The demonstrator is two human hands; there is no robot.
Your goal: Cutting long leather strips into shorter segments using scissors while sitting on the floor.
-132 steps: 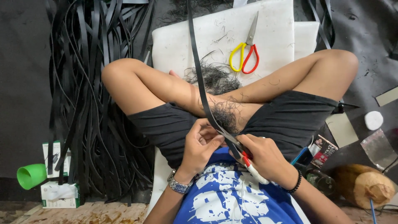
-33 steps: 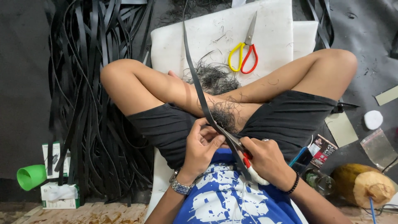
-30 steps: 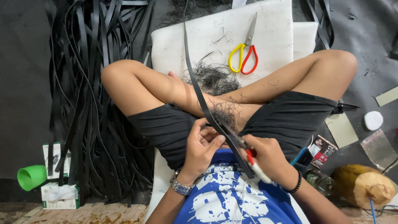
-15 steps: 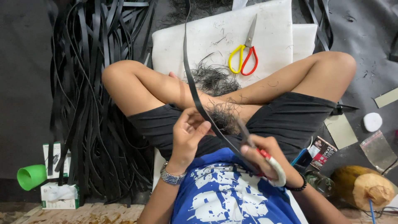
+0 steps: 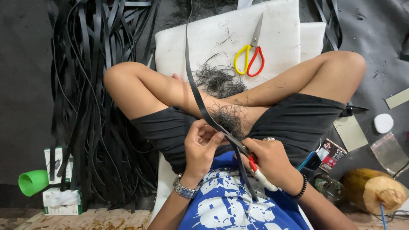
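Running off the top edge, the long black strip (image 5: 192,81) is cut off from view there, and its near end is hidden against the blue shirt. No holder of any kind is seen around it; loose black trimmings (image 5: 219,81) lie on a white pad (image 5: 213,34). The strip is pinched by the left hand (image 5: 203,147) over the lap. A red-and-white handled cutter (image 5: 257,172) is clamped in the right hand (image 5: 272,159).

Only one camera is recording here, sitting on the person's head and looking steeply down over the chest onto the crossed legs. It is viewing the left hand (image 5: 203,147) and right hand (image 5: 269,159) from near, while the white mat (image 5: 221,30) and the floor (image 5: 25,85) are lying farther, toward the top edge.
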